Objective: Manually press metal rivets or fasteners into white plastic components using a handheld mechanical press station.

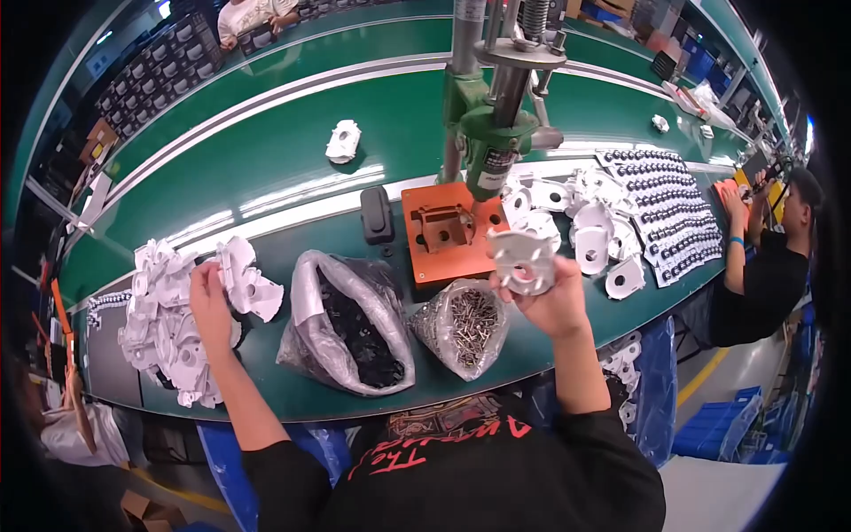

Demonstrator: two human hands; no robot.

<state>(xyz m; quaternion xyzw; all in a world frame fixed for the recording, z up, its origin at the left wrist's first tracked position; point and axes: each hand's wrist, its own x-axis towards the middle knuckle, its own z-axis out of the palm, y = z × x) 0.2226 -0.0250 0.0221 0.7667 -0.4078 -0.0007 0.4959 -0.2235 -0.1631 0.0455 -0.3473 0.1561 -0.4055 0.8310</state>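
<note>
My right hand (557, 306) holds up a white moulded plastic housing (523, 259), fingers and thumb closed around its lower edge, in front of the orange fixture block (412, 232). On the left, my left hand (209, 300) is at a heap of similar white housings (168, 328). Its fingers are closed at the edge of one white housing (241, 270) on the heap's right side; part of the grip is hidden. Between my hands stand a plastic bag of small black parts (306, 310) and a plastic bag of metal screws (474, 328).
A green press (496, 146) stands over the orange block. Beside the block lies a dark oblong case (377, 215). More white housings (592, 239) and rows of black-centred parts (669, 217) lie to the right. One housing (342, 142) sits on the far green belt. A co-worker (780, 239) works at far right.
</note>
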